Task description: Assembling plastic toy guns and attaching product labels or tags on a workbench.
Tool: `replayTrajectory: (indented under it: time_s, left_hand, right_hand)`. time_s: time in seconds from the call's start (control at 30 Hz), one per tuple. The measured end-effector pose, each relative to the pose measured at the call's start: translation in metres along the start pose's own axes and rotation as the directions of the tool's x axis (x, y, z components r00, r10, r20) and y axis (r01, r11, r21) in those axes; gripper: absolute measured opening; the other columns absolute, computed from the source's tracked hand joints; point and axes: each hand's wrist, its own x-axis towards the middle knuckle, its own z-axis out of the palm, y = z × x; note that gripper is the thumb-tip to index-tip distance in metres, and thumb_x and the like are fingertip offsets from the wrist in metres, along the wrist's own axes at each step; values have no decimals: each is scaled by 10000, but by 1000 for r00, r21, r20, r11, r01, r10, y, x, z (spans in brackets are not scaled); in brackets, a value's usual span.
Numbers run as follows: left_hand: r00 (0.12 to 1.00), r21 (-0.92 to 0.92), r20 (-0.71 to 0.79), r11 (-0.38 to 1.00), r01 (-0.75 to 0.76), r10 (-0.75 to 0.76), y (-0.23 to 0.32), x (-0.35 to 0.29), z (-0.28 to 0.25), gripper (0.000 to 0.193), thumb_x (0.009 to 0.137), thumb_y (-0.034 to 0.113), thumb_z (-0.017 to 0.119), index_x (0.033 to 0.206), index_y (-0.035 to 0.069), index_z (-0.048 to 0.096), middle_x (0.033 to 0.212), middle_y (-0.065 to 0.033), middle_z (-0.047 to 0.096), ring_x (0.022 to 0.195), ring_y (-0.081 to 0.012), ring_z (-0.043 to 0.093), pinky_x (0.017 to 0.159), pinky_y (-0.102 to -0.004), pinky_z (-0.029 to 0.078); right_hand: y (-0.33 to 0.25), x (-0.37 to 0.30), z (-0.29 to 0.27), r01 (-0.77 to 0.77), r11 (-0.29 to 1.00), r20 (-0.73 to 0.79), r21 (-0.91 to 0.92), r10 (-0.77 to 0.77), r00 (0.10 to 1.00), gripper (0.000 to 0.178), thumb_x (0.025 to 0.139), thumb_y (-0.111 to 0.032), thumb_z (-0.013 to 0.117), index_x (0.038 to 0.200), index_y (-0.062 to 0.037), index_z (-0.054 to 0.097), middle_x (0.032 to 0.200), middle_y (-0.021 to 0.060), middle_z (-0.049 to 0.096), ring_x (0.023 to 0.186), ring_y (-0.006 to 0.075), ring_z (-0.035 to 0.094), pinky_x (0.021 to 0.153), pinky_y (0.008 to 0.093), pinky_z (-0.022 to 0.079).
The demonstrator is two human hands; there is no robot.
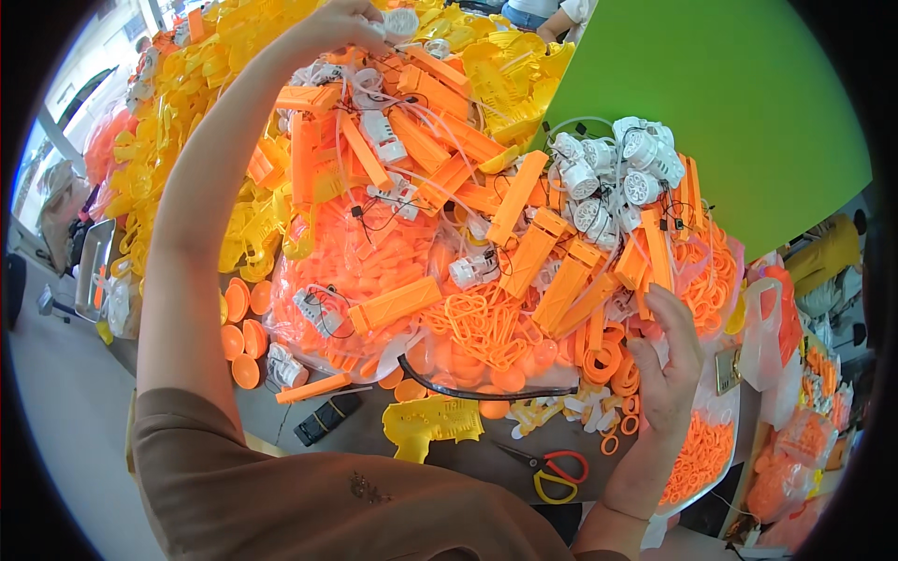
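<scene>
At the far side of the heap, my left hand [339, 26] is closed on a white round-ended plastic unit [400, 24]. Below it are long orange plastic casings [421, 140], with white units, thin black wires and clear tubes tangled among them. My right hand [669, 360] is at the heap's right side, thumb and fingers apart, fingertips by an orange casing [658, 252]. Orange rings [606, 363] lie just left of its thumb. A cluster of white cylindrical units [613, 173] rests on the casings farther back.
Yellow plastic shells [187, 122] are piled at left and back. Scissors [558, 472], a yellow gun-shaped shell [430, 425] and a black block [327, 418] lie near me. A green panel [720, 103] rises at right. Another person [561, 19] is at the back.
</scene>
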Motion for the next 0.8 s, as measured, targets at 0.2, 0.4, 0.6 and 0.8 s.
replayTrajectory:
  time_s: [0.2,0.4,0.6,0.8]
  left_hand:
    - [873,327,-78,840,-433,481,23,-91,61,498,638,221,778,1053,36,574,1042,-122,516,977,-256,518,853,-360,447]
    - [750,505,45,632,-587,660,28,-95,120,777,626,543,785,1217,114,518,1116,-196,464,1015,-358,504,863,-458,454]
    - [859,482,-120,786,-388,498,71,-8,66,537,781,390,715,1163,31,598,957,-151,628,926,-273,619,811,-413,491]
    - [891,609,-236,774,-174,387,-54,194,41,328,816,393,599,1021,155,693,1056,-133,662,990,-324,613,922,-409,444]
  right_hand:
    - [-10,-8,7,58,998,119,-23,-55,991,433,739,-98,717,1129,16,567,1195,190,558,1062,345,563,903,387,456]
    - [-20,-16,24,105,992,245,-68,-85,966,476,681,-28,740,1124,7,570,1167,197,568,1051,363,568,891,386,463]
    - [-18,-28,27,44,998,325,-34,-30,945,502,636,-90,767,1094,6,585,1152,173,584,1026,346,577,863,381,475]
    - [-30,-34,24,-3,1000,319,20,-4,948,471,626,-206,754,1023,6,616,1041,173,634,941,336,617,798,383,504]
